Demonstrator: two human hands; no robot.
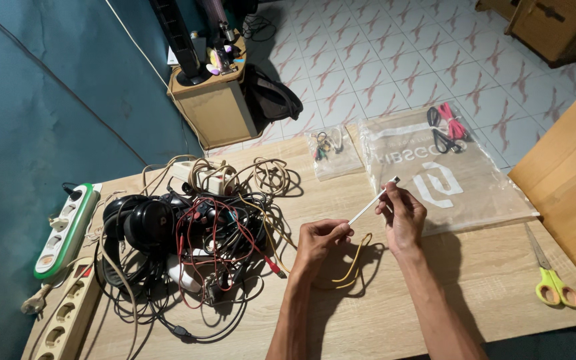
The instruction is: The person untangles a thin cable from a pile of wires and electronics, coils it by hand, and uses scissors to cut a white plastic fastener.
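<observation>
My left hand (318, 241) and my right hand (405, 215) together hold a thin white cable tie (372, 201) over the wooden table (475, 280). The left hand pinches its lower end, the right hand grips it near the upper end with the square head. Below my hands lies a small yellow wire loop (355, 265) on the table, and I cannot tell if my left hand touches it. A tangled heap of cables (221, 227) with black headphones (143, 223) lies left of my hands.
A large clear plastic bag (435, 167) with red and black leads lies beyond my hands, a small bag (331, 152) beside it. Yellow-green scissors (551, 280) rest at the right. Two power strips (68, 230) sit at the left edge. A wooden board (571, 173) stands right.
</observation>
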